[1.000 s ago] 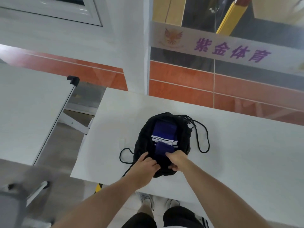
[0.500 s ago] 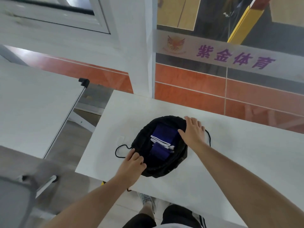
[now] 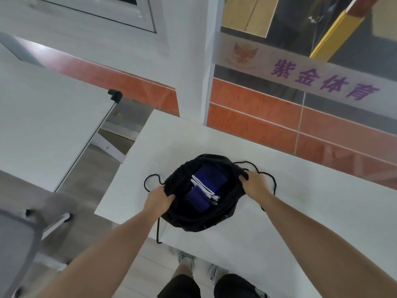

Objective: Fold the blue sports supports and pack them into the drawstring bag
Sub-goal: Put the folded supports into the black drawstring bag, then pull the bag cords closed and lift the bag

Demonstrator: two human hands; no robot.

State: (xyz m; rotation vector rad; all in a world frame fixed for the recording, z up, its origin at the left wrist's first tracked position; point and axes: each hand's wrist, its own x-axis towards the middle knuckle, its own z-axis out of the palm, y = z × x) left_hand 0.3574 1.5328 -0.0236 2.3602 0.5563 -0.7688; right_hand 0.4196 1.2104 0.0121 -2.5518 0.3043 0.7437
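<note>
A black drawstring bag (image 3: 219, 220) lies open on the white table (image 3: 322, 211), near its left front corner. Folded blue sports supports (image 3: 205, 187) with white edges sit inside the bag's mouth. My left hand (image 3: 158, 201) grips the left rim of the bag. My right hand (image 3: 254, 182) grips the right rim, fingers curled over the black fabric. Black cords (image 3: 150, 179) loop out on both sides of the bag.
A second white table (image 3: 43, 130) stands to the left across a gap of floor. A grey chair (image 3: 19, 237) is at the lower left. An orange-tiled wall (image 3: 257, 117) runs behind the table. My feet show below the table's front edge.
My right hand went from the near rim to the far right rim and now grips it. My left hand shifted left along the rim. The bag's mouth is wider.
</note>
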